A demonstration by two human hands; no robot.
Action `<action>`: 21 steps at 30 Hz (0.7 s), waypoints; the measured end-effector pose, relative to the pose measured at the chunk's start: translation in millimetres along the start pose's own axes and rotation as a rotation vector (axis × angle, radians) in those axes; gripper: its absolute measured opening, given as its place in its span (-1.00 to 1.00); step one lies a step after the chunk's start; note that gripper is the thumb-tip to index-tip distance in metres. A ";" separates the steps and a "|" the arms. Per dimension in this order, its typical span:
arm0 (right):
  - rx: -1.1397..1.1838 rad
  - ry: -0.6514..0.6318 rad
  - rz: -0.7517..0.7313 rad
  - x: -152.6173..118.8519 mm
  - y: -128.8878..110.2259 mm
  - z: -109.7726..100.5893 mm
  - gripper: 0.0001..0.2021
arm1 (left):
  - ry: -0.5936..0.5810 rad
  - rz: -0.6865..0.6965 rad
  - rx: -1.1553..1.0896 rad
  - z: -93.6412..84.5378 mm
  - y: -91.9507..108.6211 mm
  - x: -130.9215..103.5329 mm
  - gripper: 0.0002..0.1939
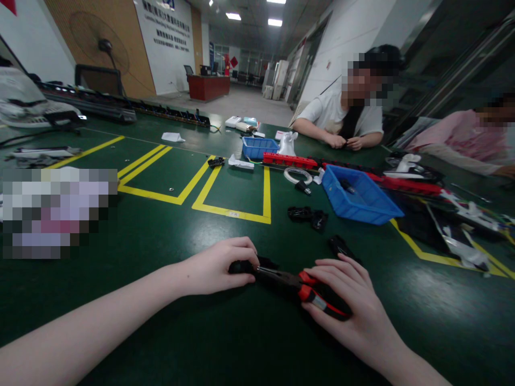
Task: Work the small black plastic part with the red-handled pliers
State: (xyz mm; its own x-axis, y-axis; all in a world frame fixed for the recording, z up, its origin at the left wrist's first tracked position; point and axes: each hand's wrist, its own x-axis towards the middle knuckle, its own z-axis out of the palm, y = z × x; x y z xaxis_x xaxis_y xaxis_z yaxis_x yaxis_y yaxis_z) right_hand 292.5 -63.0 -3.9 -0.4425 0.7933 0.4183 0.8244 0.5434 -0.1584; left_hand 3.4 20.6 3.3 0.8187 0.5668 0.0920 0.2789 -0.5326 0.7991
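Note:
A black part [240,267] sits between the thumb and curled fingers of my left hand [231,267], just above the green table; its exact shape is hard to make out. My right hand [348,303] is wrapped round the red and black handles of the pliers [316,299]. The dark jaws of the pliers point left and reach the black part beside my left fingertips. Whether the jaws grip it cannot be told. Beyond my right hand lies a black piece [340,245], and more dark pieces [308,215] lie farther up the table.
A large blue bin [362,195] stands at the right, a smaller blue bin [259,147] farther back. Red strips [289,160] run behind them. Yellow tape [233,214] marks the green table [181,332]. Two people sit across at the right; clear tape [298,175] lies near the bins.

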 end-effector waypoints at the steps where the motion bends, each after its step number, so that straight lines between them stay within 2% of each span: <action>1: 0.000 0.002 -0.001 -0.1 -0.3 0.0 -0.60 | 0.001 0.002 0.004 0.0 0.3 0.2 -0.86; 17: -0.011 -0.006 -0.014 0.1 -0.8 0.8 -0.58 | 0.041 0.001 0.102 3.5 3.3 1.3 -0.90; 21: -0.015 -0.003 -0.007 -0.3 0.6 1.4 -0.58 | 0.076 -0.038 0.112 6.1 5.5 1.3 -0.91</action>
State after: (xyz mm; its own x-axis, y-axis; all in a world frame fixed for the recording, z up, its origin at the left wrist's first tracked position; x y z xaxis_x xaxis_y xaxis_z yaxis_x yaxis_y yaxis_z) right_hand 292.6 -62.5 -5.4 -0.4495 0.7902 0.4166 0.8263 0.5450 -0.1422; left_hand 9.1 14.6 4.1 0.7675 0.6313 0.1109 0.3666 -0.5743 0.7320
